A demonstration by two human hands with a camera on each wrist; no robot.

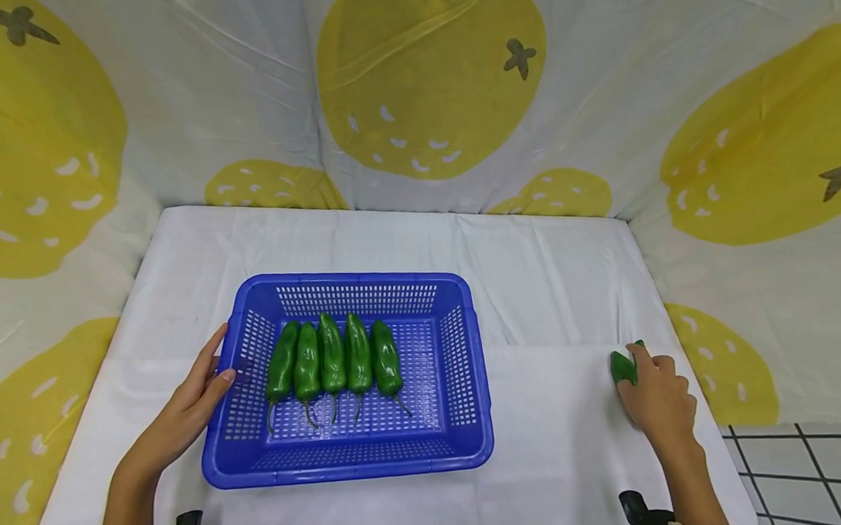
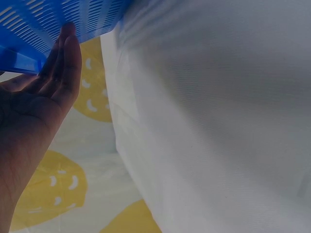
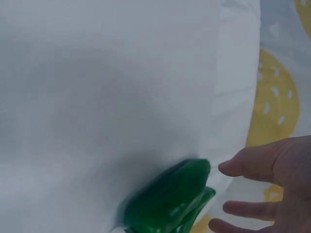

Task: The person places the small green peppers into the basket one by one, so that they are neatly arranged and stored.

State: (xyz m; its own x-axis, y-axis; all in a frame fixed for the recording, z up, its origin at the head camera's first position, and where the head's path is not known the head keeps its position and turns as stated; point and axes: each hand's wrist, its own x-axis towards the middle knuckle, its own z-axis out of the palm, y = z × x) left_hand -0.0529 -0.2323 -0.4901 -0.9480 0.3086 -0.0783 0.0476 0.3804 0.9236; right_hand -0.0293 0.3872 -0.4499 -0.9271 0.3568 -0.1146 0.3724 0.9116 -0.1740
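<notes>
A blue plastic basket [image 1: 353, 279] stands on the white cloth, left of centre, with several green peppers [image 1: 334, 360] lined up side by side in it. My left hand [image 1: 193, 401] rests with straight fingers against the basket's left wall; the left wrist view shows the fingers [image 2: 60, 68] touching the blue mesh [image 2: 63, 14]. Near the table's right edge lies a single green pepper [image 1: 623, 368]. My right hand [image 1: 655, 394] is at it. In the right wrist view the fingers [image 3: 243, 167] are spread and lie just beside the pepper [image 3: 167, 201], not wrapped round it.
White cloth [image 1: 545, 282] covers the table. A backdrop printed with yellow fruit [image 1: 427, 77] encloses the back and both sides. Tiled floor [image 1: 788, 476] shows beyond the right front corner. A black object [image 1: 641, 513] sits at the near edge by my right wrist.
</notes>
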